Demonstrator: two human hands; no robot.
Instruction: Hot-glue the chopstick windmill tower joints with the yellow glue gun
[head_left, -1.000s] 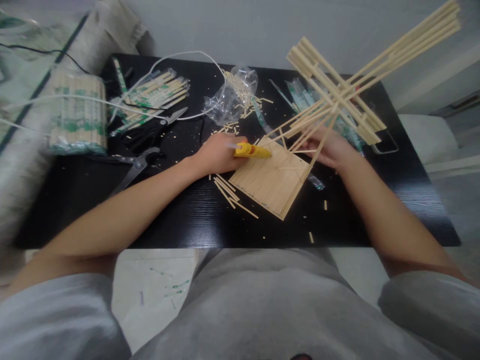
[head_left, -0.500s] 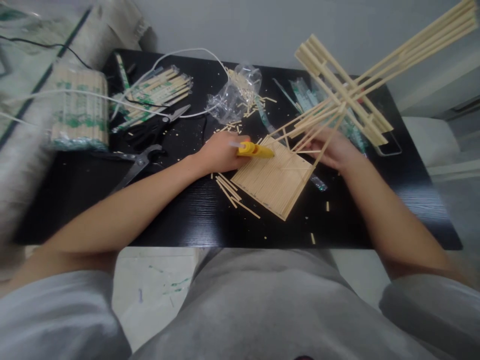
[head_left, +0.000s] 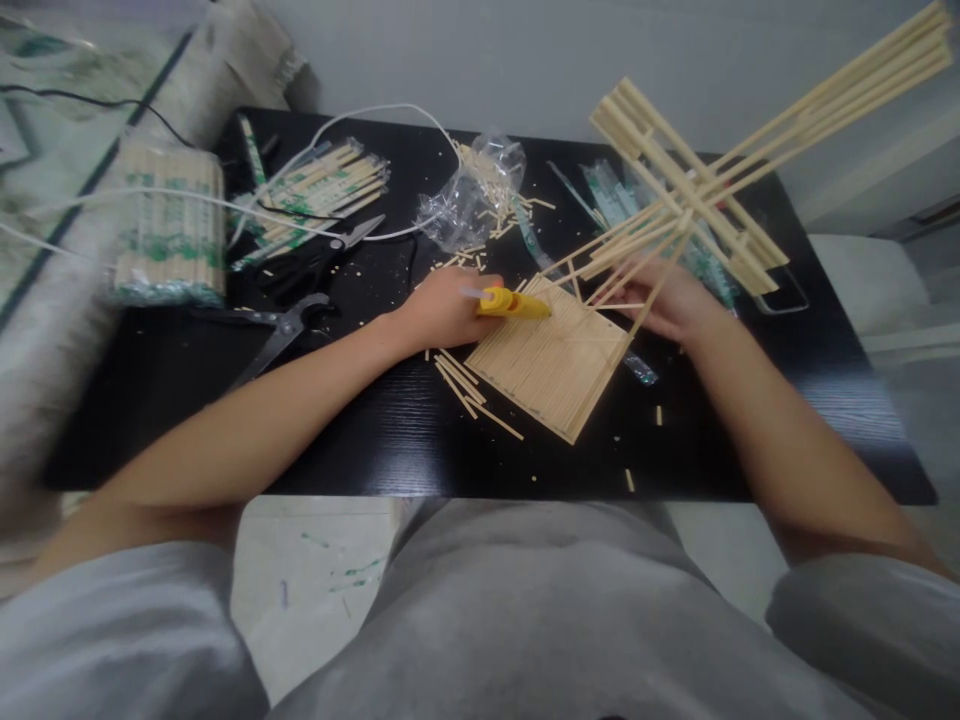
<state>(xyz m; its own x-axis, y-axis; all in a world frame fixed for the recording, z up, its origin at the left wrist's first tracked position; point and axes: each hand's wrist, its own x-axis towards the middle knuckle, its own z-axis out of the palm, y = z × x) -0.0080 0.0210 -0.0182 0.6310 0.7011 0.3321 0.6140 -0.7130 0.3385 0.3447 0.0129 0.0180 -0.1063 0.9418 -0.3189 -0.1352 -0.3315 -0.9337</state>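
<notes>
My left hand [head_left: 447, 306] is closed around a yellow glue gun [head_left: 512, 303] whose nozzle rests on the upper corner of a flat square panel of bamboo sticks [head_left: 551, 360] lying on the black table [head_left: 375, 440]. My right hand [head_left: 670, 298] grips the base of a tall crossed frame of long chopsticks [head_left: 690, 195] that stands on the panel's far right edge and fans upward. Its fingers are partly hidden behind the sticks.
Loose cut stick pieces [head_left: 465, 380] lie left of the panel. Scissors [head_left: 322, 255] and cutting pliers [head_left: 281, 330] lie to the left, near wrapped chopstick packs [head_left: 319, 195] and a large bundle [head_left: 169, 225]. A white cable [head_left: 375, 112] and a crumpled plastic bag [head_left: 469, 195] sit behind.
The view has shifted slightly; both hands, the glue gun and the frame keep nearly the same places on the panel.
</notes>
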